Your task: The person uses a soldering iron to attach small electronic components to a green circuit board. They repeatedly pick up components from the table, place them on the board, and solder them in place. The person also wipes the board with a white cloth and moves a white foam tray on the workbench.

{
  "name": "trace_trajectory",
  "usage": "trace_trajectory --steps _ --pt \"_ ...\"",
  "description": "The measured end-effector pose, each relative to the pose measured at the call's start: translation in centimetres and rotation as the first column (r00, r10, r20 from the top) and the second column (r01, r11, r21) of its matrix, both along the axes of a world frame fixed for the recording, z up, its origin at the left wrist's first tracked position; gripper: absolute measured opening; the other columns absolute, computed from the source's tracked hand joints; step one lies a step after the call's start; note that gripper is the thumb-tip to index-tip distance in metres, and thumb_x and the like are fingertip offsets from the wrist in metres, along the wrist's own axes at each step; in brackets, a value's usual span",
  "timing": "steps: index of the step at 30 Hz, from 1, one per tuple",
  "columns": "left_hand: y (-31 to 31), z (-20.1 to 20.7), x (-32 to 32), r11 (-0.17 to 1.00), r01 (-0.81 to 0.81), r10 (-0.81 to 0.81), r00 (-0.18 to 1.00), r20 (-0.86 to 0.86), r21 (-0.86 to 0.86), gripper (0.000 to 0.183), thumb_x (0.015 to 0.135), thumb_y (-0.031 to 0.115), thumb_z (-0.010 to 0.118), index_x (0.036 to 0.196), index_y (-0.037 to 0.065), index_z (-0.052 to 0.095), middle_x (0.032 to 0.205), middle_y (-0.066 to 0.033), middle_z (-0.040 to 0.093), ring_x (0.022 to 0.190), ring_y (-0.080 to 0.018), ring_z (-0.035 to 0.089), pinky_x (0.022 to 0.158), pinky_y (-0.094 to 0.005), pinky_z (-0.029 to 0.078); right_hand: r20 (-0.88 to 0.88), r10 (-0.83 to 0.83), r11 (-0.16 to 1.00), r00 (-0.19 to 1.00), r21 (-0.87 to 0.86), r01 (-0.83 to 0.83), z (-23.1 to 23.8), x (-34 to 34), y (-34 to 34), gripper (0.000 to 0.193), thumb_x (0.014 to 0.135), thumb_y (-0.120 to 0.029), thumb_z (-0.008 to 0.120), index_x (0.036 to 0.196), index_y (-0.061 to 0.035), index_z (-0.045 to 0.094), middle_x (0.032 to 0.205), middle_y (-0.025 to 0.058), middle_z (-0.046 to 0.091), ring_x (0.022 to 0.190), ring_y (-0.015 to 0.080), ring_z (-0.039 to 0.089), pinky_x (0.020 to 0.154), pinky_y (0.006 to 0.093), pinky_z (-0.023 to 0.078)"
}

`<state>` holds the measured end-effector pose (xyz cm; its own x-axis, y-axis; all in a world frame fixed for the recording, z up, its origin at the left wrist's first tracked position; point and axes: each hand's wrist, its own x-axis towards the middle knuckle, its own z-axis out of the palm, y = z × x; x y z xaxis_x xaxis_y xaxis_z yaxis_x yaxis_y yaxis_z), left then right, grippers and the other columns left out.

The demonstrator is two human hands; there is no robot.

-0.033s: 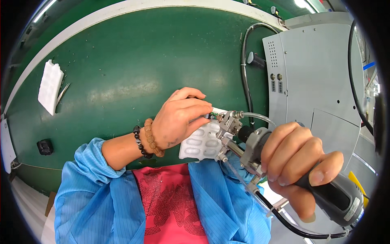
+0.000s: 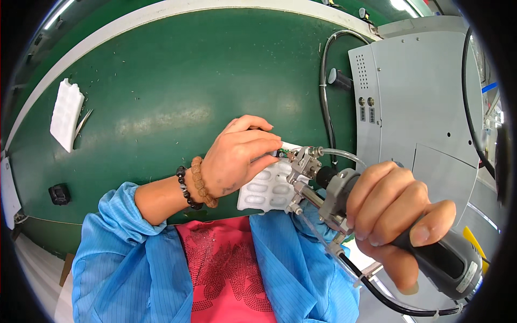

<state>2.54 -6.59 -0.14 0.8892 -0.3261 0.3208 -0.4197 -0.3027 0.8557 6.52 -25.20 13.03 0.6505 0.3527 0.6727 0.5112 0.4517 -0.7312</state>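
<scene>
My right hand (image 2: 396,215) is wrapped round the dark grey body of a powered screwdriver (image 2: 455,269), whose metal head points left toward a white moulded foam tray (image 2: 264,192). Clear tubing and a black cable join the tool. At the tray's far edge lies a small green circuit board (image 2: 284,153) with wires, partly hidden by the screwdriver head and my fingers. My left hand (image 2: 242,148) reaches over the tray from the left, fingers bent and fingertips closed at the board's left side. Where those fingertips touch is partly hidden, as is the tool's tip.
To the right stands a large grey metal machine (image 2: 417,97) with a black hose (image 2: 324,81) curving beside it. A dark cylinder (image 2: 339,79) lies near that hose. Another white foam piece (image 2: 67,116) and a small black object (image 2: 59,194) rest at the left on the green tabletop (image 2: 215,70).
</scene>
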Motion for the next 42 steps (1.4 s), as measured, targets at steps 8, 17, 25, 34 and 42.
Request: trace_trajectory --steps 8,17,25,34,42 --pt "-0.3 0.2 0.1 1.000 0.016 -0.016 1.000 0.013 -0.023 0.032 0.068 0.005 0.082 0.098 0.001 0.072 0.100 -0.0102 0.073 0.100 -0.0296 0.064 0.083 -0.0383 0.054 -0.012 0.060 0.997 0.998 -0.056 -0.060 0.5 0.7 0.1 0.044 0.088 -0.042 0.073 0.101 -0.0122 0.045 0.067 -0.0012 0.056 0.050 0.0080 0.056 0.044 0.0205 0.047" --pt "-0.3 0.1 -0.1 0.999 0.015 -0.014 1.000 0.014 -0.032 0.032 0.068 0.004 0.082 0.098 0.000 0.072 0.098 -0.0107 0.072 0.097 -0.0293 0.065 0.081 -0.0377 0.055 -0.062 -0.014 0.994 0.998 -0.112 0.006 0.5 0.3 0.6 0.042 0.087 -0.039 0.075 0.100 -0.0130 0.045 0.067 -0.0022 0.056 0.050 0.0083 0.056 0.045 0.0206 0.047" --pt "-0.2 -0.2 -0.3 1.000 -0.011 0.011 0.999 -0.038 -0.012 0.030 0.071 0.008 0.082 0.098 0.001 0.072 0.099 -0.0106 0.072 0.099 -0.0299 0.065 0.083 -0.0388 0.054 -0.014 0.021 0.997 1.000 0.080 -0.019 3.4 -2.8 -4.1 0.042 0.090 -0.040 0.070 0.106 -0.0080 0.050 0.069 0.0023 0.051 0.049 0.0130 0.051 0.042 0.0260 0.046" --pt "5.4 4.8 6.4 0.963 -0.208 0.211 0.978 0.003 0.173 0.023 0.075 0.012 0.082 0.096 0.005 0.075 0.099 -0.0113 0.072 0.099 -0.0274 0.065 0.087 -0.0373 0.050 -0.002 0.001 1.000 1.000 0.010 -0.001 3.5 -2.6 -3.8 0.045 0.088 -0.041 0.073 0.106 -0.0075 0.049 0.068 0.0032 0.053 0.050 0.0124 0.053 0.044 0.0248 0.048" --pt "9.4 3.7 23.3 0.696 -0.606 0.245 0.704 0.666 0.385 0.032 0.086 0.021 0.072 0.115 0.007 0.068 0.111 -0.0138 0.069 0.107 -0.0334 0.063 0.093 -0.0404 0.050 0.001 0.001 0.998 1.000 0.057 -0.001 2.8 -2.0 -3.9 0.048 0.088 -0.043 0.072 0.107 -0.0063 0.047 0.070 0.0053 0.051 0.048 0.0146 0.051 0.040 0.0262 0.045"
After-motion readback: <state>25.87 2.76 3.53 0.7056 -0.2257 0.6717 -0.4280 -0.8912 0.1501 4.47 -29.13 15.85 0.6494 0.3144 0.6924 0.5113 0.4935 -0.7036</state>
